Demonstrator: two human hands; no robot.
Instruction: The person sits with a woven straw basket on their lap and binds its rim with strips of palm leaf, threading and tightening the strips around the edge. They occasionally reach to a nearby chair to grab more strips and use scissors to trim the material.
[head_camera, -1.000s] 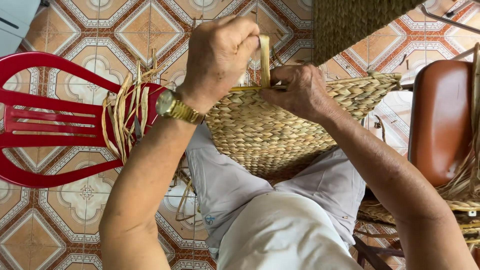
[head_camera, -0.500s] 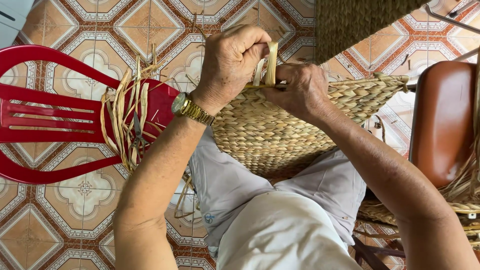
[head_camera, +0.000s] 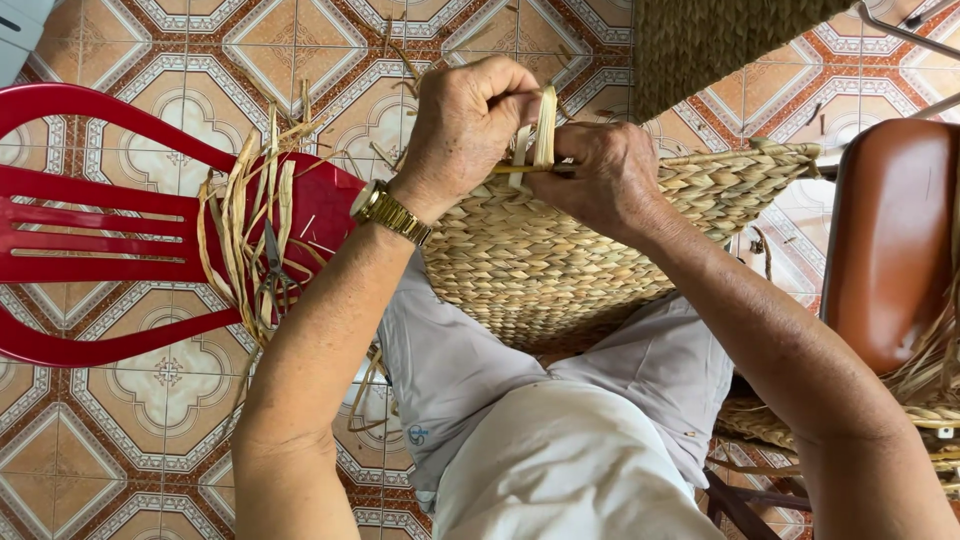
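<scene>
A woven straw basket (head_camera: 560, 260) rests on my lap, its rim turned away from me. My left hand (head_camera: 465, 125), with a gold wristwatch (head_camera: 388, 212) on the wrist, is closed around a pale flat fibre strip (head_camera: 545, 125) that stands up at the basket's rim. My right hand (head_camera: 600, 175) pinches the rim right beside it, fingers pressed on the weave and on the strip's base. The two hands touch each other at the rim.
A red plastic chair (head_camera: 120, 225) stands at the left with a bundle of dry fibre strands (head_camera: 250, 230) and scissors (head_camera: 275, 265) on its seat. A brown chair (head_camera: 885, 240) is at the right. Another woven piece (head_camera: 710, 40) hangs at the top. The floor is patterned tile.
My left hand has shifted slightly to the right along the rim, pulling the strip upright. The view has drifted a little; the basket stays on my lap.
</scene>
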